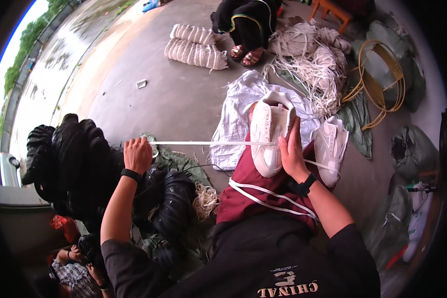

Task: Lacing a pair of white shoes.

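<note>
Taking the shoe on the worker's leg as the clock's centre and straight ahead as twelve, I see a white shoe (269,130) lying over the maroon trousers (236,211), its toe toward the worker's body and its opening at twelve. A white lace (208,143) runs taut from its front out to nine o'clock, where the left hand (137,155) is curled into a fist around it. The right hand (294,153) lies at four, palm and thumb along the shoe's side, fingers stretched; whether it grips the shoe or only steadies it, I can't tell.

The second white shoe (330,150) sits just past that hand, between three and four, with a strand across its front. Nearer six, another white lace (243,186) loops over the lap. A white sack (233,126) spreads on the floor behind the first shoe, toward twelve. Between seven and eight lies a tangle of pale cord (205,201); black bundles (72,166) pile up at nine. Cream rolls (196,53) rest near eleven, and a yellow hooped frame (377,95) stands at two.
</note>
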{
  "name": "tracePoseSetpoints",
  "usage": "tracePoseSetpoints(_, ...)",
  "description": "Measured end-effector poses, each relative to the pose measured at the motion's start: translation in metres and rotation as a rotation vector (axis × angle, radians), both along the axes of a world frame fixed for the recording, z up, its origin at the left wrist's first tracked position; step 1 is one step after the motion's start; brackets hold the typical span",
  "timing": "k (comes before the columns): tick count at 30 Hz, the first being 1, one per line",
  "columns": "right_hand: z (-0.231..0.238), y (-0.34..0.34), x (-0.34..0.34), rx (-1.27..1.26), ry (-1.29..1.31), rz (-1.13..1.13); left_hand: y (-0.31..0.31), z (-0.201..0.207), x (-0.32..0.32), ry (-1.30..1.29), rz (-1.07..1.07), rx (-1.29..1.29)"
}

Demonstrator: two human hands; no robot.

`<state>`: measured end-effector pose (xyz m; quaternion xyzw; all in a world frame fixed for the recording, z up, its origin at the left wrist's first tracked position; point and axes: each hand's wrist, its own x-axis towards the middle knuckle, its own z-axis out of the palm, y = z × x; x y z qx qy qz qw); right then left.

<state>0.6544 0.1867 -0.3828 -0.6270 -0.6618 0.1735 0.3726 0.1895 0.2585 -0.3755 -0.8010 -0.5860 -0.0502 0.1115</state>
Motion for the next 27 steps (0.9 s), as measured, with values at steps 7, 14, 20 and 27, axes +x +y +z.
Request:
tracePoseSetpoints(7, 0.0, -0.006, -0.033, 0.004, -0.043, 0.008, 0.002, 0.02, -0.102, 0.08, 0.176, -0.09)
tracePoseSetpoints(14, 0.005, -0.01, -0.05, 0.02, -0.036, 0.031, -0.016, 0.063, -0.195, 0.211, 0.438, -0.21)
tracePoseSetpoints(20, 0.009, -0.016, -0.055, 0.023, -0.059, 0.029, -0.044, 0.099, -0.252, 0.181, 0.664, -0.199)
tracePoseSetpoints(27, 0.019, -0.031, -0.068, 0.025, 0.025, 0.064, -0.094, 0.146, -0.311, 0.059, 0.898, -0.211)
